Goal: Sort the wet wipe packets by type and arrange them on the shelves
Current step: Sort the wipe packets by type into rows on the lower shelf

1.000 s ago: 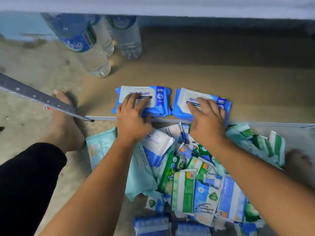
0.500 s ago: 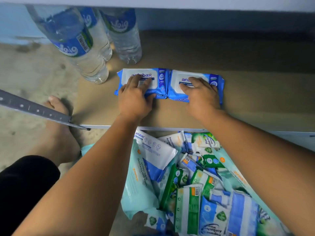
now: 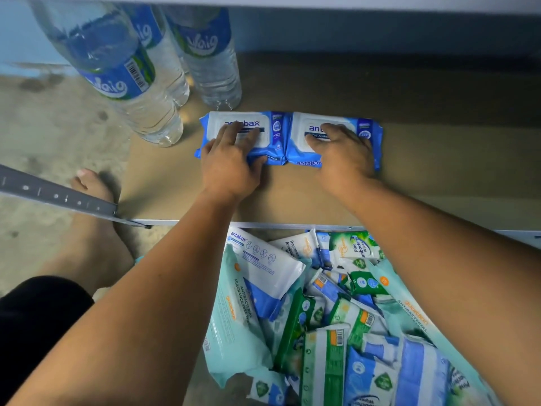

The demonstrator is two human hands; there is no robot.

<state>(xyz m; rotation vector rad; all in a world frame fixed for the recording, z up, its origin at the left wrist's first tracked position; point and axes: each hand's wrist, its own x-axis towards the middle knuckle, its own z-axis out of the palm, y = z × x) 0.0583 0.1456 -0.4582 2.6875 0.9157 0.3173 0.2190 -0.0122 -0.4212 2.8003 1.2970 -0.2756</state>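
Mostly, a low brown shelf (image 3: 439,177) fills the upper view. Below its front edge lies a loose pile of wet wipe packets (image 3: 325,361) in green, blue and pale teal. Three clear water bottles (image 3: 131,92) stand at the shelf's left rear. Two blue antabax packs lie flat on the shelf, side by side with their edges touching. The left hand (image 3: 231,168) presses the left packet (image 3: 275,133); the right hand (image 3: 342,159) presses the right packet (image 3: 367,133). Both hands' fingers lie nearly straight on top.
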